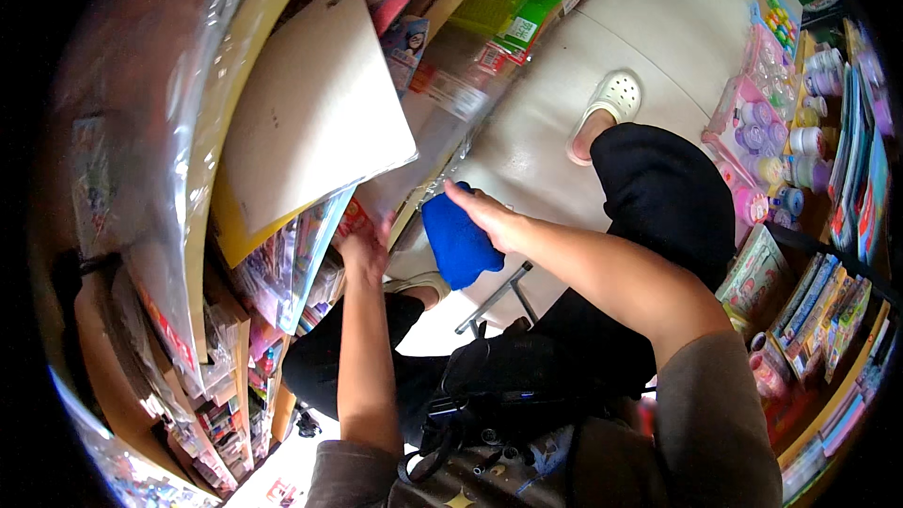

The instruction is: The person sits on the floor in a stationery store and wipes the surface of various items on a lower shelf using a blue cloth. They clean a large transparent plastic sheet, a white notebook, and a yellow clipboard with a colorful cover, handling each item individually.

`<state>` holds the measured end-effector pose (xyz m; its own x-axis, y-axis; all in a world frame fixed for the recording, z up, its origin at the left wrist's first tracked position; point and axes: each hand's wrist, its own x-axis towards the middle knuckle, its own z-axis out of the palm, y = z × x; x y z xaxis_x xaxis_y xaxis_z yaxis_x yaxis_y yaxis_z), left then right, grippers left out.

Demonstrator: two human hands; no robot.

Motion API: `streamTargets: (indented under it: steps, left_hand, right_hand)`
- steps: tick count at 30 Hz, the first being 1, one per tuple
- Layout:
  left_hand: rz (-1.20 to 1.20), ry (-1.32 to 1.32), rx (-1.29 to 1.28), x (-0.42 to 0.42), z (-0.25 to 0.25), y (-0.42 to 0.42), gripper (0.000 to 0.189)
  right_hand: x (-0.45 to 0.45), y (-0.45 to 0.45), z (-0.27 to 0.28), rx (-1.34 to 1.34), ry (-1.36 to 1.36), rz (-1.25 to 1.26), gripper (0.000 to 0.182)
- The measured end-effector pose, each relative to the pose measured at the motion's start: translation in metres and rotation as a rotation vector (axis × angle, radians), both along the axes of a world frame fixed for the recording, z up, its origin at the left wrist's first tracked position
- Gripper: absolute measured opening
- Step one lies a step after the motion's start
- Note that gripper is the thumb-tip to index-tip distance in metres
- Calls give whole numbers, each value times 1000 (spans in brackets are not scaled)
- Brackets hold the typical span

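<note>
My right hand (487, 219) is closed around a folded blue cloth (457, 236), its thumb lying along the top edge. The cloth hangs above the floor, just right of a shelf edge. My left hand (365, 247) reaches in at the shelf, beside a red printed packet (353, 220); whether its fingers grip the packet cannot be told. Above that hand, a large white sheet or board (321, 99) leans out from the shelf over a yellow one (240, 236) and a light-blue edged folder (321, 254).
Shelves of plastic-wrapped goods stand at the left, with a green packet (532, 14) near the top. At the right, a shelf carries small round tubs (805, 142) and upright booklets (811, 296). A metal stool leg (494, 300) stands between my knees and the floor (536, 113).
</note>
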<state>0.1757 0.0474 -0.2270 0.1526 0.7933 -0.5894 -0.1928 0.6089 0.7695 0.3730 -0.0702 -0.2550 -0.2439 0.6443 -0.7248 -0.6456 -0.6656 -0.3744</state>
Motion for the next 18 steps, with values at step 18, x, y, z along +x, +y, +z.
streamTargets:
  steps: [18]
  left_hand:
    - [-479,-252,-237,-9,113,-171,31]
  right_hand:
    - [28,-108,157,352,-1001,-390,57]
